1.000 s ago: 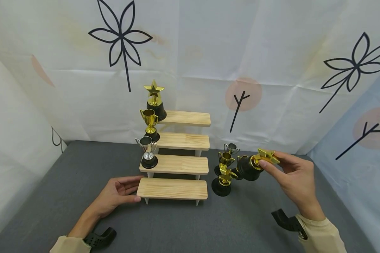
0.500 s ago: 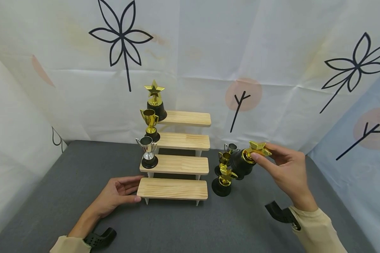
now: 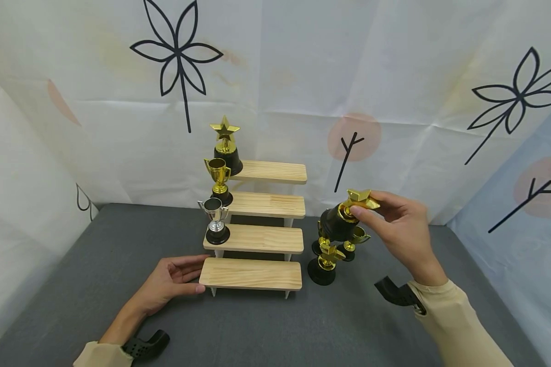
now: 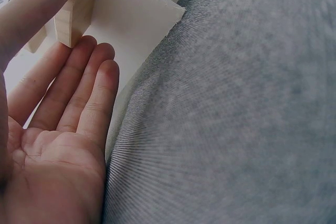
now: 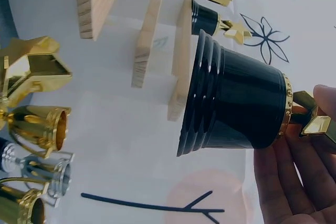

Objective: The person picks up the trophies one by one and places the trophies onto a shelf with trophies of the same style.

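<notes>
the right hand [image 3: 401, 227] pinches the gold star top of a star trophy [image 3: 342, 219], thumb and fingers closed on the star; the trophy is tilted on its side in the air, its ribbed black plastic base [image 5: 231, 106] pointing left toward the shelf [image 3: 257, 224]. it hangs above a cluster of small trophies [image 3: 330, 252] standing on the grey felt table, right of the shelf: a gold star one on a round black base in front, gold and silver cups behind, partly hidden by the held trophy.

the left hand [image 3: 167, 283] lies flat and relaxed on the table, fingers straight, its fingertips [image 4: 92, 59] touching the left end of the lowest pale pine step, holding nothing.

since a second ago the right hand has lifted the trophy higher and carried it left, so it now covers the cups it was beside; the left hand has not moved.

the shelf has four steps rising toward the back edge. a silver cup [image 3: 216, 221], a gold cup [image 3: 219, 181] and a gold star trophy [image 3: 227, 148] stand at the left ends of the upper three steps. creased white cloth with black flower drawings hangs behind.
</notes>
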The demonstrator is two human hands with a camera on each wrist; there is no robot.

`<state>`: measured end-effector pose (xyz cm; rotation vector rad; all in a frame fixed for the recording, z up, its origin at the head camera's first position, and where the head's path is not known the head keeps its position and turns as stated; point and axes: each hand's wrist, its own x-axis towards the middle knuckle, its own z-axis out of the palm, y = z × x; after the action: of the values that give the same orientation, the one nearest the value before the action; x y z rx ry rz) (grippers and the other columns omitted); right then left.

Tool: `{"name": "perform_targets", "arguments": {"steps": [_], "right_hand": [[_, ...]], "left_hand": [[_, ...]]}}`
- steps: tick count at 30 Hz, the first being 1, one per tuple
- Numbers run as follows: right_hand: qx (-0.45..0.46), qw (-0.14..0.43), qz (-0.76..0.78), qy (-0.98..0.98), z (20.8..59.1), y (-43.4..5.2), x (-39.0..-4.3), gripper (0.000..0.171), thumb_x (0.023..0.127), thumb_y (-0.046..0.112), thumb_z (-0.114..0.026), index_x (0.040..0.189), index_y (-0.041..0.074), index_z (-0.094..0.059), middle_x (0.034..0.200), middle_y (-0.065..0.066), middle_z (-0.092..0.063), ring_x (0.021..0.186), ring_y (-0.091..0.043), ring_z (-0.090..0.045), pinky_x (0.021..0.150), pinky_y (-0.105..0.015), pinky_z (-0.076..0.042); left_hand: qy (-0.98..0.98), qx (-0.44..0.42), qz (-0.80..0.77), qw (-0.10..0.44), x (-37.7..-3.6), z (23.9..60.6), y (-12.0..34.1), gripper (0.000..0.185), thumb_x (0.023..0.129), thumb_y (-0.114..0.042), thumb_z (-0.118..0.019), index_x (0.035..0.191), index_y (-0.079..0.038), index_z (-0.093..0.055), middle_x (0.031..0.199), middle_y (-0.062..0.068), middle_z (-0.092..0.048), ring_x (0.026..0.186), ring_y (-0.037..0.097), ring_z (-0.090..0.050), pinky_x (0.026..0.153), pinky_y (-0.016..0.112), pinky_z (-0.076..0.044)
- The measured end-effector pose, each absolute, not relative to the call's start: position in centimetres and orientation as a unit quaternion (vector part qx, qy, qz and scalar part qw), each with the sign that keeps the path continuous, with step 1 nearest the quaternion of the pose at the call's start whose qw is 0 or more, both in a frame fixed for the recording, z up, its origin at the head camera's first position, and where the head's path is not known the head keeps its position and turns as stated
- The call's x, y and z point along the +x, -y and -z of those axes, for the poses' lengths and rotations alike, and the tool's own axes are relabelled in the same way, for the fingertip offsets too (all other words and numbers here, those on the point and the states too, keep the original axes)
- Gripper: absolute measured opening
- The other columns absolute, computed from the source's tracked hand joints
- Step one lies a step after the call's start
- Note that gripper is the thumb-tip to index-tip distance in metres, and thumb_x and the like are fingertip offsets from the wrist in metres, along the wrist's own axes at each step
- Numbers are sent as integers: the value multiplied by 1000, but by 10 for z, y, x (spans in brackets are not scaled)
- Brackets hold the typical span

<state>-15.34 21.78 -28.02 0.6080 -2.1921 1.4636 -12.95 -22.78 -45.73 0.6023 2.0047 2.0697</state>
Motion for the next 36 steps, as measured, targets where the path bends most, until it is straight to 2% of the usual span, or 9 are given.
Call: {"name": "perform_targets", "arguments": {"steps": [9,18,23,26,36], "right_hand": [[249,201,-522,790,267,-204,-166,25,85,-9,-76,111,-7,-74,101,1,-74,92,-14,-72,84,-22,-60],[284,174,-524,784,256,-188,-182,25,88,-7,-74,113,-8,-73,100,-3,-74,94,-14,-72,90,-25,-59],[282,166,-533,780,249,-179,-192,26,88,-6,-75,114,-8,-72,100,-5,-75,94,-13,-73,87,-25,-60],[283,166,-530,782,245,-174,-197,25,88,-4,-75,113,-7,-73,99,-8,-74,91,-13,-73,81,-23,-61],[299,156,-522,784,236,-161,-214,25,90,-1,-76,114,-5,-74,100,-16,-73,83,-15,-71,71,-21,-57]], "left_hand": [[-675,206,-702,97,-129,457,228,68,83,11,-77,139,24,-41,140,41,-47,121,14,-63,101,32,-54],[-675,207,-701,98,-129,458,228,68,83,11,-76,140,23,-41,140,42,-45,122,14,-62,102,31,-53],[-676,205,-701,101,-129,457,228,68,84,10,-76,140,23,-41,141,43,-44,122,14,-62,102,31,-54],[-676,204,-701,102,-129,456,228,68,84,10,-76,140,23,-41,141,42,-44,122,14,-62,102,31,-54],[-681,201,-696,103,-130,459,229,68,84,10,-76,140,23,-41,141,43,-43,121,13,-62,101,30,-54]]}}
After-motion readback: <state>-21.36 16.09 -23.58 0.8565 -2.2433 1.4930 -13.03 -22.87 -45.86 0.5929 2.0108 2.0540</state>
